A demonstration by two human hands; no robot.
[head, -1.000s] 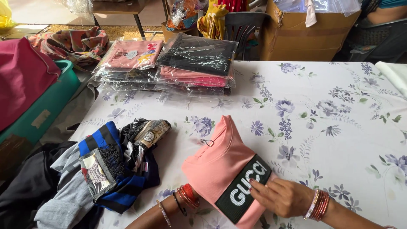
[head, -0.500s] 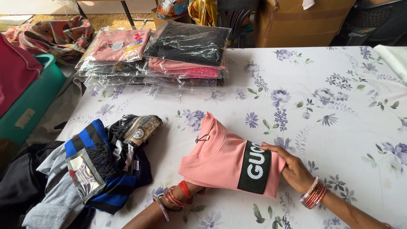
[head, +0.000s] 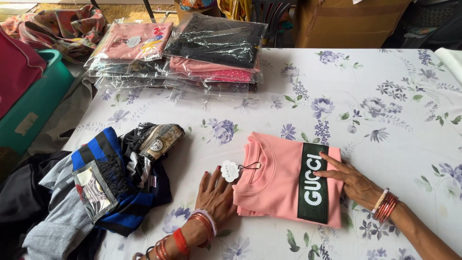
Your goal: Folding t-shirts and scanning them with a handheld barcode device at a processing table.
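A folded pink shirt (head: 276, 180) with a black band of white lettering lies flat on the flower-print tablecloth (head: 385, 110). A white paper tag (head: 230, 171) hangs from its collar. My left hand (head: 216, 192) rests flat, fingers spread, against the shirt's left edge beside the tag. My right hand (head: 351, 180) lies on the shirt's right side, fingertips on the black band. Both wrists carry red and white bangles.
A heap of loose clothes (head: 106, 178), blue-striped, grey and black, lies at the left. Stacks of shirts in clear plastic bags (head: 192, 53) stand at the far side. A green tub (head: 33, 106) and cardboard box (head: 346, 24) flank the table.
The pink shirt has been turned and laid flat, its lettered band now running top to bottom. My hands have moved apart to its left and right edges.
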